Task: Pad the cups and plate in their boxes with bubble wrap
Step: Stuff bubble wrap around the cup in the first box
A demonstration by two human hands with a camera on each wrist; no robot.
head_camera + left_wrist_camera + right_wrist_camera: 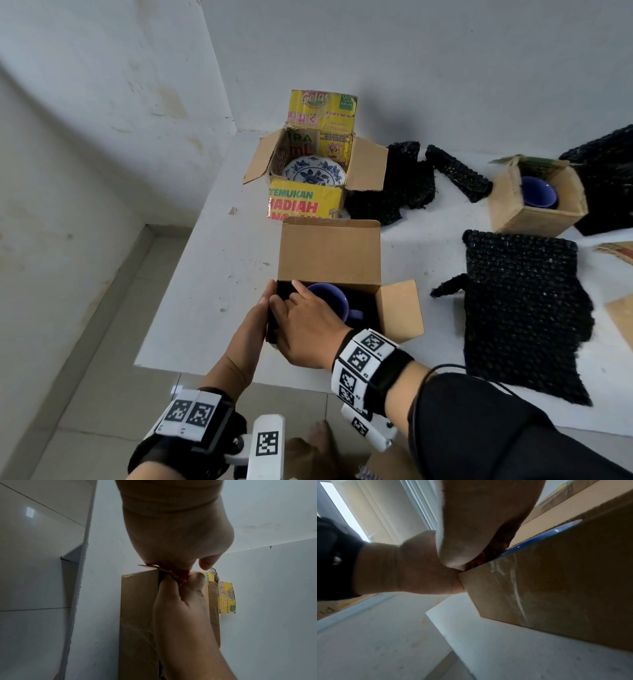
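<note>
Head view | left hand (251, 329) flat against near box (330, 253) wall, right hand (305, 329) fingers straight, pressing black bubble wrap (284, 294) down beside blue cup (330, 299) | padding first cup underway | next: fetching spare sheet (520, 308) from surface (222, 260).

The head camera looks steeply down onto the open cardboard box (330, 260) from above its near side. The left wrist camera sits close against the box's left wall (137, 615), facing along it. The right wrist camera views the box's near wall (556, 595) from below, close. All three share this box.
</note>
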